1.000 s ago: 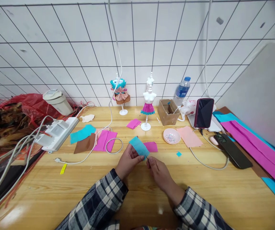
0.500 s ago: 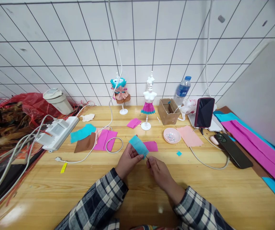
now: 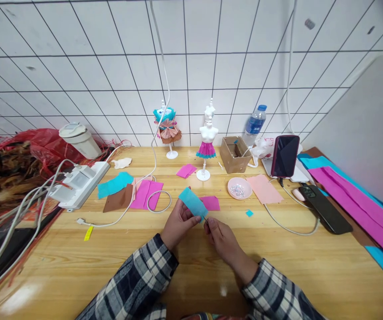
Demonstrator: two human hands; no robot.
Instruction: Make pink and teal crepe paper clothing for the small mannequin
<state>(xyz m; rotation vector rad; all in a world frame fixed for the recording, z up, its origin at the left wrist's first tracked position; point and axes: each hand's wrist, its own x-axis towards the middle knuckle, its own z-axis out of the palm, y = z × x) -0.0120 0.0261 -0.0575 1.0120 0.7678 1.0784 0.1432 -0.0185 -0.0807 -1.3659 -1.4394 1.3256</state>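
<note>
A blue piece of crepe paper (image 3: pixel 193 202) is pinched in my left hand (image 3: pixel 177 224), tilted down to the right above the table. My right hand (image 3: pixel 221 238) is closed round a thin dark tool (image 3: pixel 206 219), mostly hidden in the fingers; its tip meets the paper's lower right corner. Just behind the blue paper lies a magenta piece of paper (image 3: pixel 211 203). Farther back stands a small white dress form (image 3: pixel 208 132) in a magenta skirt (image 3: pixel 206 150) with a blue hem. Beside it on the left is another dress form (image 3: pixel 168 126) dressed in blue, pink and brown paper.
To the right are a pink dish of beads (image 3: pixel 239 189), a cardboard box (image 3: pixel 235 154), a water bottle (image 3: pixel 255 124), an upright phone (image 3: pixel 284 155) and a black phone (image 3: pixel 326 211). Leftward lie coloured papers (image 3: pixel 116 184), a white cable (image 3: pixel 121 220) and a power strip (image 3: pixel 84 186).
Both hands stay almost in place. The blue paper in my left hand has shifted very slightly; the things on the table have not moved.
</note>
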